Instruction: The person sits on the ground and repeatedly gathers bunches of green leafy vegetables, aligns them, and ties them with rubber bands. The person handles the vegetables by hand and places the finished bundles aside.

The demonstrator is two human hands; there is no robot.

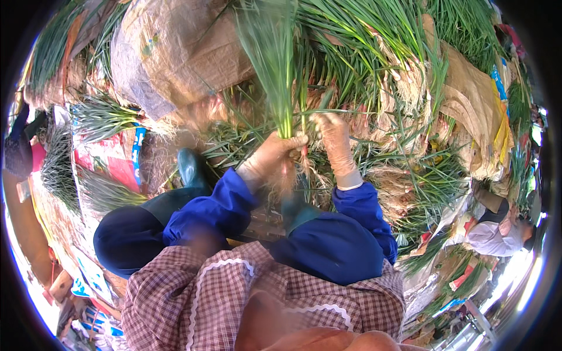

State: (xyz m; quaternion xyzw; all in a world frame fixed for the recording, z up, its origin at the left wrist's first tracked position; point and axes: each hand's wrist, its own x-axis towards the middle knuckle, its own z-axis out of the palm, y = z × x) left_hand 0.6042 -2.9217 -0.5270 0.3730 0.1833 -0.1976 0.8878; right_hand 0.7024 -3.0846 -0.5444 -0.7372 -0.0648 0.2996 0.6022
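Note:
My left hand (276, 151), in a pale, dirt-stained glove, is closed around the lower stems of a bunch of green allium plants (285, 96). Their leaves point away from me, and stringy roots hang below the fist. My right hand (331, 136), gloved too, is raised just to the right with its fingers bent, near a plant with a reddish bulb (304, 151) beside the bunch. Whether those fingers grip a leaf or stem is unclear. Loose green leaves (237, 142) lie beneath and behind both hands.
A large heap of rooted allium plants (351, 57) lies ahead, partly under a woven plastic sack (180, 52). Another brown sack (472, 101) covers plants at right. A pile of roots and leaves (395, 188) lies beside my right arm. A person (498, 234) is at far right.

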